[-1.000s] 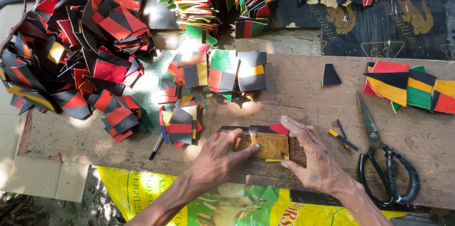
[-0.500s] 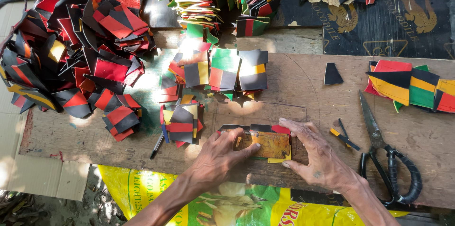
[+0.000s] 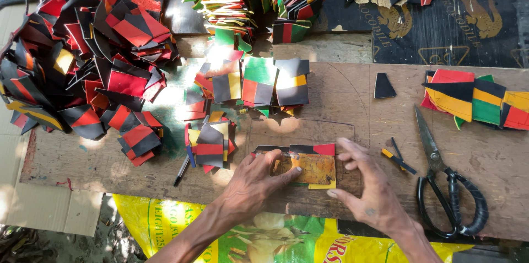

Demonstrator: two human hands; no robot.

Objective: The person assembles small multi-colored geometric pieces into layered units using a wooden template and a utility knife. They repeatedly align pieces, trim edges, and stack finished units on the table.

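My left hand (image 3: 254,180) presses flat on the left part of a worn yellow-brown rectangular template (image 3: 314,168). The template lies on a striped piece of black, red, green and yellow material (image 3: 325,149) on the wooden board (image 3: 341,103). My right hand (image 3: 368,191) rests at the template's right edge, thumb at its lower corner and fingers spread along the side. Neither hand lifts anything; both hold the template down on the board.
Black-handled scissors (image 3: 449,186) lie to the right of my right hand. Small offcuts (image 3: 397,158) sit between them. Stacks of coloured striped pieces (image 3: 259,84) (image 3: 476,100) lie on the board, and a big heap (image 3: 82,53) fills the left. A pen (image 3: 182,170) lies lower left.
My hands have shifted slightly on the template; the right hand's fingers now lie closer along its right edge. Everything else is still.
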